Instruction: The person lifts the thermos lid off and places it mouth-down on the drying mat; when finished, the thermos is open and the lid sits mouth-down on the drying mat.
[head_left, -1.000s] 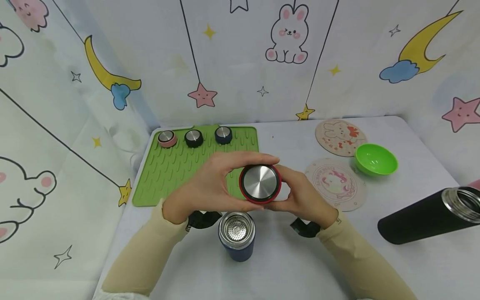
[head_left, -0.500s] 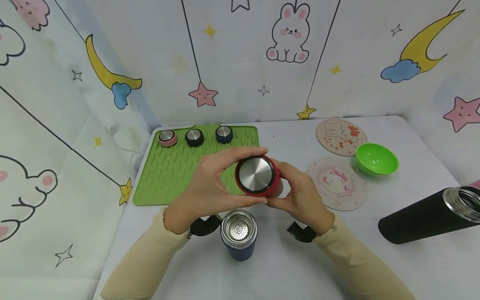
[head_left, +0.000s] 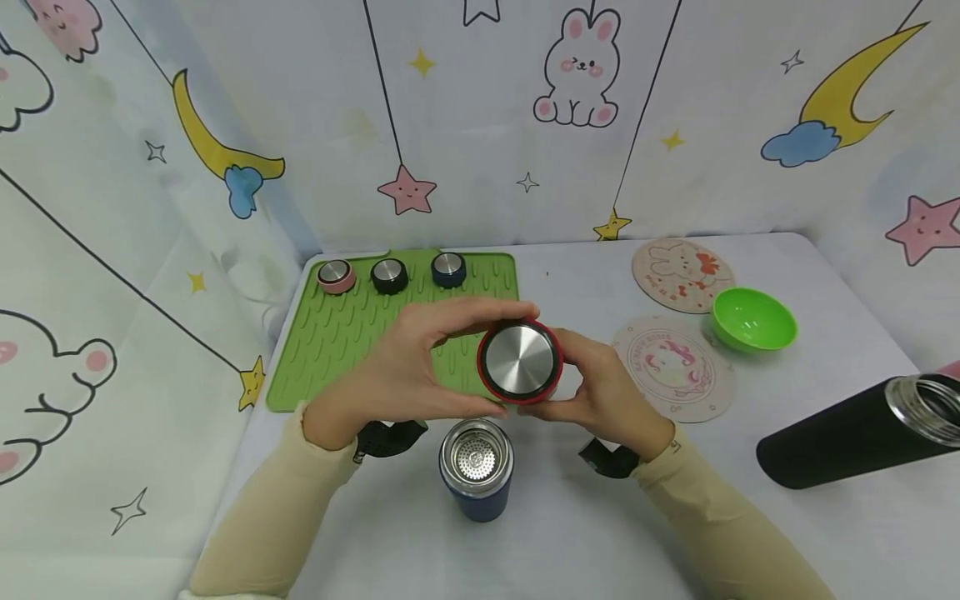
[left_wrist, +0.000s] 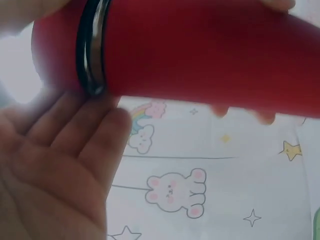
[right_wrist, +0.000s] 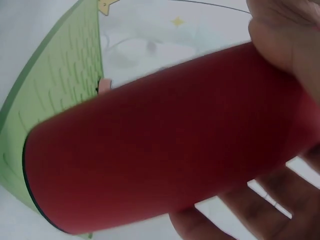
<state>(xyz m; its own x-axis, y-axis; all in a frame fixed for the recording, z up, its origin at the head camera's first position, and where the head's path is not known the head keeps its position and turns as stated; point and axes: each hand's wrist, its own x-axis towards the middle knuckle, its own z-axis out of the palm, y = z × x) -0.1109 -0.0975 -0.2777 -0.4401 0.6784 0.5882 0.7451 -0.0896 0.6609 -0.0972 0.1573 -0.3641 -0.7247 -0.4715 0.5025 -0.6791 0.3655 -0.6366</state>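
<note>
A red vacuum flask (right_wrist: 165,145) is held up with its lid (head_left: 521,360) facing the head camera; the lid has a silver top with a black rim. My left hand (head_left: 401,367) has thumb and fingers round the lid, with a gap at the palm. Its fingers (left_wrist: 85,125) lie at the lid's edge, beside a shiny ring, in the left wrist view. My right hand (head_left: 607,392) grips the flask's body, its fingers (right_wrist: 265,205) curled beneath it in the right wrist view. Below the hands stands a blue flask (head_left: 480,492), uncovered, with a perforated strainer in its mouth.
Pink (head_left: 336,277), black (head_left: 388,276) and blue (head_left: 448,270) lids sit along the back of a green mat (head_left: 322,358). Two round coasters lie right of centre; a green bowl (head_left: 753,319) touches one. At the right is an uncovered black flask (head_left: 832,433), with something pink partly visible behind it.
The flask tipped briefly, showing its red side, then swung back so the lid faces the head camera. My left hand has shifted left, its palm farther from the lid.
</note>
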